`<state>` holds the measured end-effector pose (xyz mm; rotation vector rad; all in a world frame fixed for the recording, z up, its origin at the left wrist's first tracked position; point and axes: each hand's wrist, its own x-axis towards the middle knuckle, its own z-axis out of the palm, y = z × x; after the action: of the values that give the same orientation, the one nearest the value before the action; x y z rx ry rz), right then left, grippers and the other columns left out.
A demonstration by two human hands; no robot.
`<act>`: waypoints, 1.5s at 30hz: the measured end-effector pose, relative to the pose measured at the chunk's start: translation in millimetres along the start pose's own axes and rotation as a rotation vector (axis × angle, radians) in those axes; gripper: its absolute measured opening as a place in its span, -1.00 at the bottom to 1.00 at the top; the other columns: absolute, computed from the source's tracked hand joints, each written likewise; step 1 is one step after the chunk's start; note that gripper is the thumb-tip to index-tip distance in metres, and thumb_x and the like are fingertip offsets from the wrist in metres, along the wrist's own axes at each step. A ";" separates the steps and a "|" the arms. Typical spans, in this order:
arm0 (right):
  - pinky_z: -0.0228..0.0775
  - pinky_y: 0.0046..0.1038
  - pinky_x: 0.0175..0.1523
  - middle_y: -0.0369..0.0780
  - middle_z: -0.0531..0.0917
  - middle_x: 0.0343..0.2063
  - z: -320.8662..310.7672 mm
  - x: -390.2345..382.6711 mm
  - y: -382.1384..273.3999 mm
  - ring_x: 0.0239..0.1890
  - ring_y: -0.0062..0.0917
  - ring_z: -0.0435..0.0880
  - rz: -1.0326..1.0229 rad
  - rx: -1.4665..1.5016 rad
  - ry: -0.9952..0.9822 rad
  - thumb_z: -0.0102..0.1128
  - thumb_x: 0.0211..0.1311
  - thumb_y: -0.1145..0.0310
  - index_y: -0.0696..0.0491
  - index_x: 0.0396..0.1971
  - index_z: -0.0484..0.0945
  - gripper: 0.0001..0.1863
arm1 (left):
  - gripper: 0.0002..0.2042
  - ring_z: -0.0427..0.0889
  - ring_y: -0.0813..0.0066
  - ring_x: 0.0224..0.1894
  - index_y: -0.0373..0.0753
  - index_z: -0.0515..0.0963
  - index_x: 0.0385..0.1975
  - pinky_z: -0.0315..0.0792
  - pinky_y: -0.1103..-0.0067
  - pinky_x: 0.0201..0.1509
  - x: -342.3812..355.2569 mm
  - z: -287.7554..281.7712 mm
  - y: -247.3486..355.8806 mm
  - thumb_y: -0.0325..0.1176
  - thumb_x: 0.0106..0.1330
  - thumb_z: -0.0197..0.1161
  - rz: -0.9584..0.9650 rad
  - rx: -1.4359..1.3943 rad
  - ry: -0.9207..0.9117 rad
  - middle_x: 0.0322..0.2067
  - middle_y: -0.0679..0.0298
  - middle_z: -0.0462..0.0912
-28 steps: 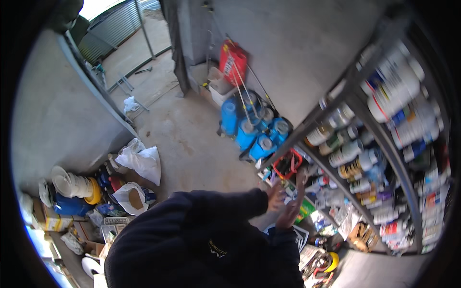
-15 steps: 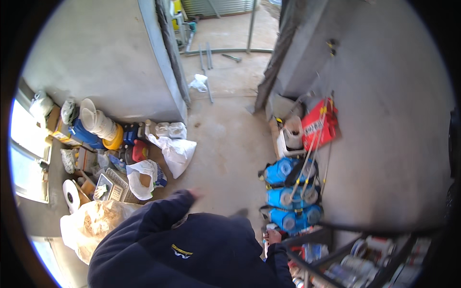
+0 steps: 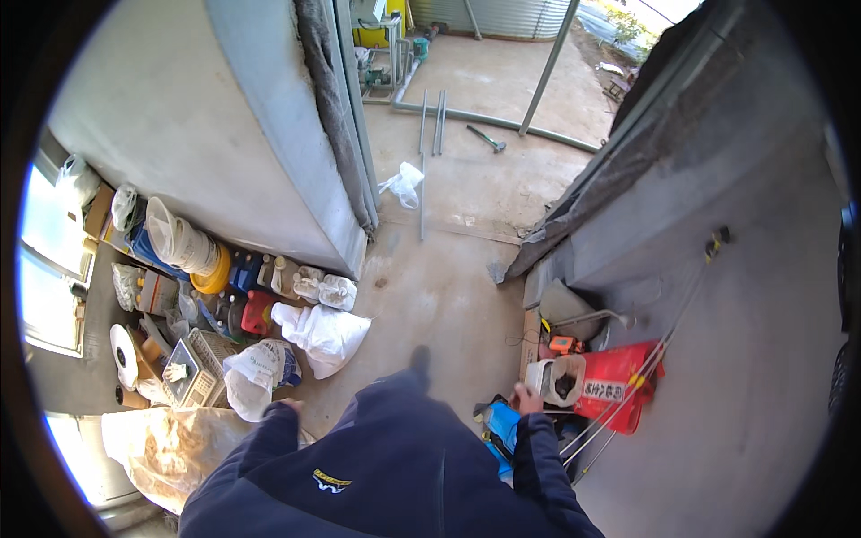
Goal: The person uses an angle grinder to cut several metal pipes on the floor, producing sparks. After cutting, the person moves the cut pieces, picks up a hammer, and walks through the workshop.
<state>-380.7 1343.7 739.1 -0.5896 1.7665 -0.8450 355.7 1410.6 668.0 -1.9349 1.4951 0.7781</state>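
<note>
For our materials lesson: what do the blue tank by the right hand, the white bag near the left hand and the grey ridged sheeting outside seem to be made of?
Blue tank: probably moulded plastic, smooth with slight sheen and even colour.
White bag: likely plastic, soft and crumpled; film or weave, I cannot tell.
Grey ridged sheeting: apparently metal, with regular corrugations and dull sheen.

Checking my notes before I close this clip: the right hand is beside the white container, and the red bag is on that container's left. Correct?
Not quite: in the head view, the red bag is on the right of the white container. The right hand is beside that container.
</note>
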 end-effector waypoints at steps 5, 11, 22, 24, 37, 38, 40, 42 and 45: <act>0.51 -0.28 -0.40 -0.16 0.71 -0.58 -12.4 -6.4 60.9 -0.53 -0.39 0.69 -0.260 -1.209 -0.178 0.24 0.42 0.10 0.02 -0.46 0.67 -0.66 | -0.43 0.74 0.00 0.11 -0.24 0.68 0.17 0.55 0.25 0.25 120.4 -195.0 257.4 0.16 0.49 0.24 0.583 -0.593 0.015 0.03 -0.08 0.77; 0.55 -0.27 -0.30 -0.16 0.71 -0.53 44.6 69.2 -2.9 -0.43 -0.35 0.72 0.230 -0.776 -0.083 0.25 0.38 0.17 0.01 -0.44 0.67 -0.75 | -0.49 0.70 0.16 0.20 -0.26 0.59 0.28 0.51 0.32 0.32 228.6 -454.1 417.4 0.04 0.59 0.20 0.841 -0.963 0.001 0.17 0.05 0.74; 0.62 -0.27 -0.25 -0.12 0.74 -0.46 172.1 511.0 -292.8 -0.40 -0.31 0.75 -0.148 -0.584 -0.261 0.32 0.37 0.19 0.09 -0.42 0.65 -0.73 | -0.50 0.70 0.07 0.22 -0.23 0.65 0.22 0.50 0.32 0.36 383.8 -575.1 378.7 0.02 0.47 0.30 0.358 -0.666 -0.034 0.12 -0.01 0.76; 0.63 -0.31 -0.28 -0.13 0.76 -0.48 228.1 608.2 -367.2 -0.46 -0.37 0.75 0.091 -0.415 -0.139 0.35 0.37 0.08 0.16 -0.41 0.64 -0.61 | -0.51 0.70 0.02 0.21 -0.23 0.68 0.17 0.50 0.31 0.35 408.9 -598.0 373.2 0.01 0.43 0.33 0.214 -0.832 0.040 0.12 -0.04 0.75; 0.63 -0.40 -0.11 -0.13 0.82 -0.12 463.6 782.7 -595.4 -0.10 -0.44 0.80 0.098 -0.271 -0.141 0.36 0.44 0.09 0.18 0.06 0.72 -0.54 | -0.49 0.64 -0.08 0.22 -0.22 0.64 0.19 0.48 0.22 0.35 662.3 -675.6 389.7 0.01 0.39 0.38 0.155 -0.636 0.009 0.15 -0.07 0.68; 0.64 -0.34 0.04 -0.05 0.83 -0.11 468.6 779.7 -580.2 -0.06 -0.36 0.81 0.032 -0.453 -0.150 0.39 0.40 0.09 0.23 0.02 0.74 -0.53 | -0.49 0.66 -0.04 0.20 -0.21 0.63 0.19 0.49 0.24 0.34 664.8 -690.5 394.0 0.02 0.40 0.37 0.163 -0.672 -0.023 0.13 -0.04 0.71; 0.61 -0.28 0.15 0.01 0.83 -0.13 466.0 774.0 -553.1 -0.04 -0.28 0.82 -0.034 -0.562 -0.144 0.41 0.35 0.11 0.25 -0.02 0.75 -0.53 | -0.48 0.70 0.02 0.17 -0.21 0.63 0.19 0.52 0.26 0.31 686.3 -730.2 399.9 0.03 0.40 0.37 0.186 -0.700 -0.112 0.08 0.00 0.75; 0.61 -0.25 0.14 0.04 0.82 -0.10 458.1 777.4 -535.7 -0.04 -0.27 0.81 0.106 -0.754 -0.104 0.43 0.28 0.07 0.26 0.00 0.74 -0.47 | -0.48 0.74 0.06 0.14 -0.22 0.63 0.20 0.54 0.28 0.28 699.5 -760.5 409.4 0.03 0.41 0.36 0.227 -0.731 -0.230 0.04 0.02 0.78; 0.61 -0.20 -0.04 -0.19 0.81 -0.12 451.1 801.4 -538.6 -0.16 -0.35 0.80 0.643 -0.652 -0.270 0.35 0.40 0.02 0.03 0.14 0.70 -0.52 | -0.48 0.76 0.09 0.11 -0.22 0.64 0.20 0.56 0.29 0.25 719.7 -796.8 416.4 0.03 0.41 0.35 0.129 -0.769 -0.180 -0.01 0.04 0.81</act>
<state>-227.4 300.1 586.6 -0.4646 1.8008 0.2590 181.6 272.6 635.2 -2.2060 1.3214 1.7295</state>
